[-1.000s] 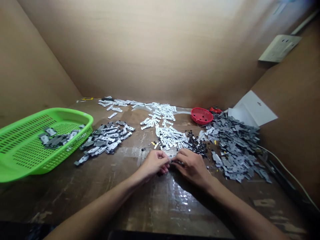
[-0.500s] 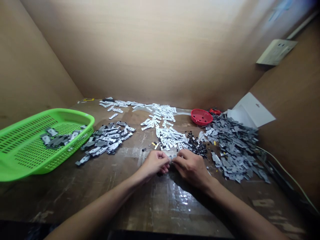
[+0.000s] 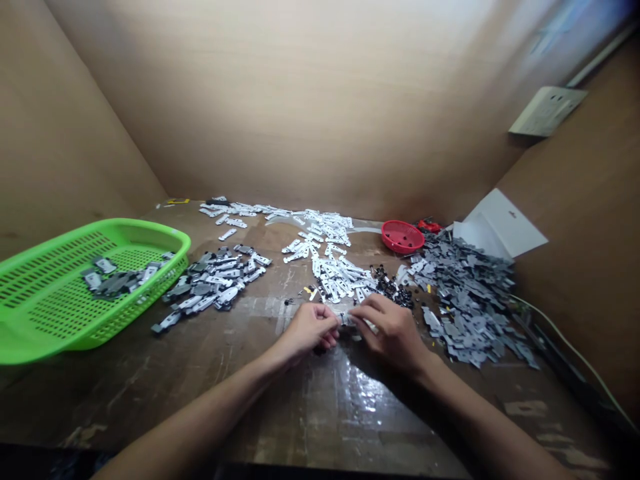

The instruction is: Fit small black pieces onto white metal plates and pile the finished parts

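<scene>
My left hand (image 3: 311, 328) and my right hand (image 3: 390, 331) meet low at the middle of the table. Their fingertips pinch a small metal part (image 3: 347, 320), mostly hidden by my fingers, with a white strip showing beside my right fingers. Just beyond my hands lies a loose spread of white metal plates (image 3: 333, 272). A cluster of small black fasteners (image 3: 393, 290) sits beyond my right hand, and a large heap of grey metal plates (image 3: 467, 300) lies further right.
A green perforated plastic basket (image 3: 150, 230) with grey-and-white pieces inside stands at left, beside a pile of similar pieces (image 3: 213, 283). A small red basket (image 3: 403, 237), a red object (image 3: 429, 227) and a white card (image 3: 500, 227) are at the back right. Cardboard walls enclose the wooden table (image 3: 320, 413).
My right hand has shifted slightly right, showing more of the white strip. The view has tilted a little, so the table items sit slightly lower in the frame.
</scene>
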Motion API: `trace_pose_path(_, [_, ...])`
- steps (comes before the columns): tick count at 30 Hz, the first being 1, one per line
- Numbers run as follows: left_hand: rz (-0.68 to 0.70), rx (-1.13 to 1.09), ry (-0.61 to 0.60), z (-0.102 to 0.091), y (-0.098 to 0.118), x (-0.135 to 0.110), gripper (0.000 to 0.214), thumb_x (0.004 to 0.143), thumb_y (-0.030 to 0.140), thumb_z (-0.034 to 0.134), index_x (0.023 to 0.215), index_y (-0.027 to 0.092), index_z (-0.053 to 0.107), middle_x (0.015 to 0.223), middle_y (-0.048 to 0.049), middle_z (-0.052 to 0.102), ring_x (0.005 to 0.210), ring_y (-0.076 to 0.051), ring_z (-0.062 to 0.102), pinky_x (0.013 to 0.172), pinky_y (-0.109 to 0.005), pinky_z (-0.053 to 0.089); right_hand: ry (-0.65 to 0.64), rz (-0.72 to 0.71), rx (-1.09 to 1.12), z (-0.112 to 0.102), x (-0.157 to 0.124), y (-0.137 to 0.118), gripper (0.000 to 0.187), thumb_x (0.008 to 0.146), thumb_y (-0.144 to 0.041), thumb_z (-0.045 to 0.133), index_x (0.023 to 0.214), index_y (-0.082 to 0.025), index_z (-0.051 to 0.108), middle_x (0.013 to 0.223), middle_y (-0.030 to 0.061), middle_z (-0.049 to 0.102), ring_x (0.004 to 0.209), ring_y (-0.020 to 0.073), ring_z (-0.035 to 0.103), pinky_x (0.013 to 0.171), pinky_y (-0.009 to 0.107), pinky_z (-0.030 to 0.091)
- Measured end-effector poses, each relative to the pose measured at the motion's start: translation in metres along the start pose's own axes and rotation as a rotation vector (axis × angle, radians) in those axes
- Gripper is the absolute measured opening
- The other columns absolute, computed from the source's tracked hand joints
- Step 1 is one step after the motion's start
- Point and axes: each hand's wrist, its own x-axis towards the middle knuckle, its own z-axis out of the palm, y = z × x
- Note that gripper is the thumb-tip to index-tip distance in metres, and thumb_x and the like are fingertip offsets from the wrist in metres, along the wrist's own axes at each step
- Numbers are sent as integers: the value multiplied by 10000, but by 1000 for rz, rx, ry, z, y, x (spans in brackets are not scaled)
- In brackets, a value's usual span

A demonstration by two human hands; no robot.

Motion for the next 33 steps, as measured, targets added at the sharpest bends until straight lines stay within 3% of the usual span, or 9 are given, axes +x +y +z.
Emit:
trace_pose_path(5, [-6, 2, -1, 0, 0, 0, 162, 680, 282, 590, 655, 132, 533, 552, -19, 603, 424, -82, 544, 411, -171, 417, 26, 180, -93, 3, 33, 40, 208, 846, -294, 465, 947, -232, 636, 877, 54, 585, 813, 177, 538, 667, 259, 380])
trace_pose_path(11, [-6, -26, 3, -3, 2, 0, 161, 674, 278, 587, 652, 128, 532, 562, -15, 597, 446, -84, 555, 419, -166, 412, -54, 189, -189, 21, 67, 60, 141, 806, -268, 527, 868, -223, 646, 900, 67, 579, 886, 194, 514, 698, 267, 386])
trace_pose_path(15, [-4, -52, -1, -5, 2, 0, 193, 675, 313, 594, 652, 132, 532, 564, -14, 595, 449, -82, 555, 421, -162, 408, 59, 226, -50, 12, 57, 62, 180, 842, -284, 470, 914, -191, 605, 891, 67, 602, 863, 185, 536, 738, 280, 397])
trace_pose_path(19, [-2, -63, 12, -5, 3, 0, 179, 662, 296, 605, 650, 132, 532, 563, -13, 593, 443, -74, 544, 419, -158, 408, 105, 390, 284, 0, 30, 74, 277, 859, -371, 411, 993, -193, 576, 818, 42, 631, 680, 163, 576, 622, 277, 442])
trace_pose_path(24, [4, -47, 29, -5, 2, 2, 209, 656, 323, 622, 660, 134, 533, 578, -16, 598, 454, -79, 547, 425, -168, 415, 83, 595, 761, -4, 6, 83, 367, 750, -418, 564, 1034, -188, 595, 854, 51, 661, 690, 174, 620, 602, 281, 487])
trace_pose_path(28, [13, -30, 16, -6, -1, 4, 232, 667, 351, 619, 691, 134, 542, 593, -17, 601, 460, -82, 556, 431, -170, 413, 94, 576, 766, -14, 3, 72, 326, 701, -401, 630, 918, -160, 655, 838, 55, 667, 707, 165, 599, 623, 265, 458])
trace_pose_path(33, [14, -11, -18, -7, -3, 6, 224, 696, 348, 598, 711, 128, 556, 599, -21, 602, 461, -77, 553, 436, -166, 412, 40, 547, 844, -17, 6, 46, 320, 713, -379, 616, 947, -164, 642, 770, 33, 649, 597, 121, 542, 547, 239, 423])
